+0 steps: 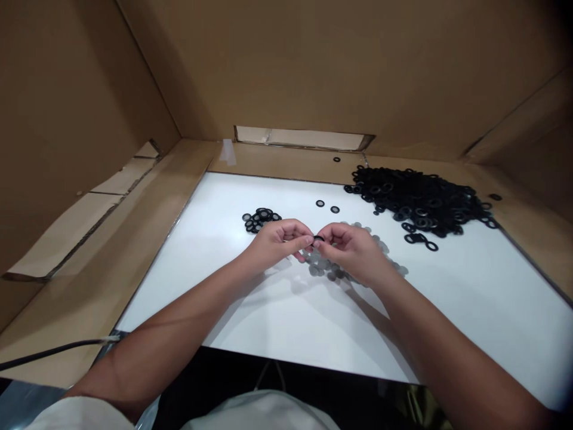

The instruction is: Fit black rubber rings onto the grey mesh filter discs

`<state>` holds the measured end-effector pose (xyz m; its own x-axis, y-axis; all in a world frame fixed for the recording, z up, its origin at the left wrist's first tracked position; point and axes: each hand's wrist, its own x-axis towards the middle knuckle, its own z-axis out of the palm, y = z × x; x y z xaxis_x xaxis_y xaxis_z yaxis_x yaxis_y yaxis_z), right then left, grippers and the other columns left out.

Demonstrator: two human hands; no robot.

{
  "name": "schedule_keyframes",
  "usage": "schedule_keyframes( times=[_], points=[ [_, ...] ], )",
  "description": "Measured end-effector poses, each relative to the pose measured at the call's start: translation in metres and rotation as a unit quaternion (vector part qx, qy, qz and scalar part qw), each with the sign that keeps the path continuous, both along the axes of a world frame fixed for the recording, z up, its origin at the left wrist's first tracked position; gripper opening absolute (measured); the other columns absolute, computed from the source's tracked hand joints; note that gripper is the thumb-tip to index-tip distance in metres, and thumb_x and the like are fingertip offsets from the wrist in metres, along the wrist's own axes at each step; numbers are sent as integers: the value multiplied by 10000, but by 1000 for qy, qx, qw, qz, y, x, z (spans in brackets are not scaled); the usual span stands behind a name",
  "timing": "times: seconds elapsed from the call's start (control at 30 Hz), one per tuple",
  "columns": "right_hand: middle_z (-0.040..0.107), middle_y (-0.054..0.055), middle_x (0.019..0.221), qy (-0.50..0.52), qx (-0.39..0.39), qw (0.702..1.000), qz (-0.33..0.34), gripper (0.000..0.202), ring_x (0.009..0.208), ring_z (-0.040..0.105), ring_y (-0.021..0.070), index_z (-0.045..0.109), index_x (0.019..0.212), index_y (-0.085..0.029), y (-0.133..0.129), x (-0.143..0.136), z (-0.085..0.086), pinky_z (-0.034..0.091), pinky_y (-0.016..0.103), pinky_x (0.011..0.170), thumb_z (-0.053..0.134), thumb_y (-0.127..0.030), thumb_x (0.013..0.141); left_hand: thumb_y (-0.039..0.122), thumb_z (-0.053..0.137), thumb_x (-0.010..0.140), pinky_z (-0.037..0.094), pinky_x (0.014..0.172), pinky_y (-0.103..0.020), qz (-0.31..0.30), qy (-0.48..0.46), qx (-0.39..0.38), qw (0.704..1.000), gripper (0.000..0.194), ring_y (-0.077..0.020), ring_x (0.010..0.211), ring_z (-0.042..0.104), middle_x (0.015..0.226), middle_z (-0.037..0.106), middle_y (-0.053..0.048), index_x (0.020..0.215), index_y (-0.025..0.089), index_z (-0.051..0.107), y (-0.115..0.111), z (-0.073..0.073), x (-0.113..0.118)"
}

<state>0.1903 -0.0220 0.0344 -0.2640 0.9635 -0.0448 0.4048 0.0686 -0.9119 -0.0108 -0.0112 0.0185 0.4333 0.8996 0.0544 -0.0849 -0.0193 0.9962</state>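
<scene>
Between the fingertips of my left hand (282, 236) and my right hand (349, 246) is a small black rubber ring (318, 238), held above the white board. Both hands pinch it, thumbs towards me. Whether a disc sits inside the ring cannot be made out. Below and behind my right hand lie many small grey mesh discs (317, 269), partly hidden by it. Just beyond my left hand is a little heap of black rings with grey centres (259, 220). Two more rings (335, 209) lie on the board past my fingers.
A large pile of black rings (416, 200) covers the far right of the white board (179, 286). One ring (336, 159) rests on the cardboard at the back. Cardboard walls (295, 65) stand around the board. A black cable (49, 352) enters from the left.
</scene>
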Motion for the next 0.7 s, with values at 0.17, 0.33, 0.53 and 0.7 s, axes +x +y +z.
schedule_keyframes(
  times=[0.17, 0.33, 0.53, 0.7],
  points=[
    [576, -21, 629, -17, 9, 1000, -11, 220, 520, 435, 88, 598, 730, -190, 0, -2, -1, 323, 227, 463, 694, -363, 827, 293, 722, 849, 625, 650, -273, -14, 10, -27, 999, 176, -159, 789, 708, 793, 710, -51, 904, 133, 677, 3, -2, 0],
    [647, 2, 700, 45, 7, 998, -52, 235, 551, 509, 106, 629, 786, -190, 2, -7, -4, 404, 237, 486, 720, -405, 811, 325, 704, 865, 628, 657, -294, 0, -33, -34, 999, 198, -166, 796, 708, 808, 697, -42, 904, 140, 645, 1, -3, 4],
    [699, 14, 723, 131, -12, 989, -68, 262, 607, 611, 130, 654, 799, -197, 0, -14, -6, 476, 232, 521, 735, -446, 815, 327, 735, 837, 629, 715, -325, 28, -71, -73, 994, 238, -183, 828, 718, 814, 704, -36, 936, 144, 619, -3, 2, 9],
    [689, 5, 713, 120, 10, 991, -56, 227, 611, 590, 121, 642, 795, -198, -1, -13, -7, 451, 229, 531, 704, -407, 858, 330, 719, 852, 628, 705, -320, 16, -65, -68, 995, 229, -191, 843, 723, 838, 714, -51, 942, 138, 633, -2, 1, 7]
  ],
)
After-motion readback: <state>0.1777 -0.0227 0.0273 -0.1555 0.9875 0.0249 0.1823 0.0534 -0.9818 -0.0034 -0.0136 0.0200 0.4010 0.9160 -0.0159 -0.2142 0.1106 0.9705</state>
